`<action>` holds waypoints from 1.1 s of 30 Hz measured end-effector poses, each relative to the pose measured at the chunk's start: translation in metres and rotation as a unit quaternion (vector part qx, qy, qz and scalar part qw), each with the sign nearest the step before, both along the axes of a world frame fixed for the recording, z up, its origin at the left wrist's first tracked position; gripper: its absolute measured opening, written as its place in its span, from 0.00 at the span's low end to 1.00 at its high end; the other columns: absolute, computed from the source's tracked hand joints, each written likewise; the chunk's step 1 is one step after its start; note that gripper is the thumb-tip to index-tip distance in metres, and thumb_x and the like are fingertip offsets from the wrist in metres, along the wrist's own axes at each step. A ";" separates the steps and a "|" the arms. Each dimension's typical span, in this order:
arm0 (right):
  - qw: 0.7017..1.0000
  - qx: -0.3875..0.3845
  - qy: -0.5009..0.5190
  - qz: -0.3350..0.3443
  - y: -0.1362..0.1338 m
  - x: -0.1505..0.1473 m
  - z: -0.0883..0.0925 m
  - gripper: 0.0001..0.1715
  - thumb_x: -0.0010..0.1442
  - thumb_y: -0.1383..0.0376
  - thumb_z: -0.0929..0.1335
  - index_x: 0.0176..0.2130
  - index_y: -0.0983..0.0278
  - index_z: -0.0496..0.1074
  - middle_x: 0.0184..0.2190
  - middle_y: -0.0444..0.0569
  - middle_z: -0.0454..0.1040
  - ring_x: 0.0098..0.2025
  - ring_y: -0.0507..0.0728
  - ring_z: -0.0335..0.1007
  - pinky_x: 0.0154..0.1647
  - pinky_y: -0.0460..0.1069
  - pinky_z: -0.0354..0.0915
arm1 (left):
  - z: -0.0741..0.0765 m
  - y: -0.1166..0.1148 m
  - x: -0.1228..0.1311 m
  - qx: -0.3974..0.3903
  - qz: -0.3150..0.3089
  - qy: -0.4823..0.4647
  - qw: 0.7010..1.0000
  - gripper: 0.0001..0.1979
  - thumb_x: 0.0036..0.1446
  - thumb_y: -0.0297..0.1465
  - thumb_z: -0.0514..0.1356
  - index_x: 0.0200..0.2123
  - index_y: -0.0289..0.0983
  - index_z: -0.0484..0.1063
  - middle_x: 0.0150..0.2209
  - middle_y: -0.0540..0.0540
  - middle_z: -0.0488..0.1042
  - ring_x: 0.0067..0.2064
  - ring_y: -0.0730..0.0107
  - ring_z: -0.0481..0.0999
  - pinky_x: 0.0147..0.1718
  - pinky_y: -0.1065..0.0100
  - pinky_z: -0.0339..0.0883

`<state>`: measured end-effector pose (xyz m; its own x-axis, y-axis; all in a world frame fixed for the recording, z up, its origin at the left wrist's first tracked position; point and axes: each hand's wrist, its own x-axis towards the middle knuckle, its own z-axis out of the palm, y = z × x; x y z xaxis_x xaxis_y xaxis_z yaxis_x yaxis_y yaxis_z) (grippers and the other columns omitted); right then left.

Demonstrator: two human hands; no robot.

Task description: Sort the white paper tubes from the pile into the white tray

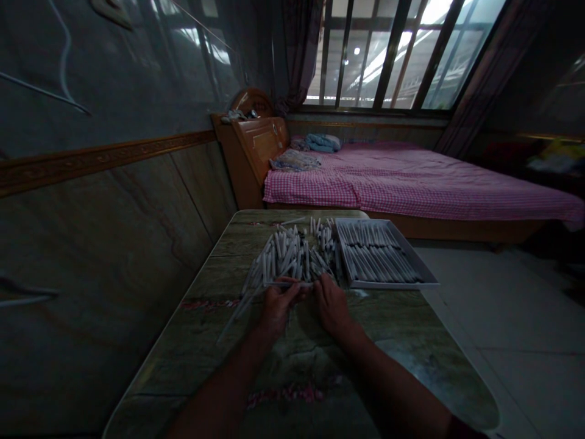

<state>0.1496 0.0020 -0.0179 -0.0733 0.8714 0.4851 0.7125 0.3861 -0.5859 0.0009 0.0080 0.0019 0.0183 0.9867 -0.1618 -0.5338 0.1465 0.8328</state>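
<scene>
Left hand [277,308], right hand [333,306], half hiding a white tube [287,283]

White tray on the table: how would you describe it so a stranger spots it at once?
Find the pink checked bed under the barred window, then the marbled table before it. At the table's far right sits a shallow white tray; unlike the loose heap of white tubes beside it, its tubes lie neatly side by side.

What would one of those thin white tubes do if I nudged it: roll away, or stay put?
Each slim white tube looks round, so it would probably roll on the flat stone-patterned tabletop. It seems stiff, since the tubes lie straight, and likely light, though their material is unclear.
</scene>
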 end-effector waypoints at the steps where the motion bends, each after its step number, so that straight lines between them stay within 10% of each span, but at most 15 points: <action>1: 0.999 0.007 -0.038 0.008 0.001 0.002 -0.002 0.16 0.68 0.66 0.56 0.37 0.62 0.71 0.30 0.51 0.71 0.32 0.57 0.68 0.34 0.50 0.63 | 0.000 -0.001 0.001 0.004 -0.002 0.004 1.000 0.22 0.33 0.36 0.77 0.29 0.34 0.72 0.27 0.46 0.80 0.30 0.65 0.81 0.29 0.69 0.73; 33: 0.999 -0.040 0.013 0.029 -0.003 0.012 0.006 0.17 0.70 0.61 0.56 0.34 0.60 0.68 0.27 0.45 0.71 0.30 0.54 0.68 0.32 0.47 0.59 | 0.000 0.000 -0.002 0.011 -0.028 0.018 0.999 0.22 0.33 0.38 0.76 0.28 0.34 0.73 0.27 0.44 0.81 0.30 0.65 0.81 0.30 0.69 0.73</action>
<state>0.1620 -0.0009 -0.0123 -0.1130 0.9023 0.4160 0.6749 0.3770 -0.6344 -0.0010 0.0078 0.0021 0.0677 0.9876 -0.1413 -0.4948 0.1563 0.8548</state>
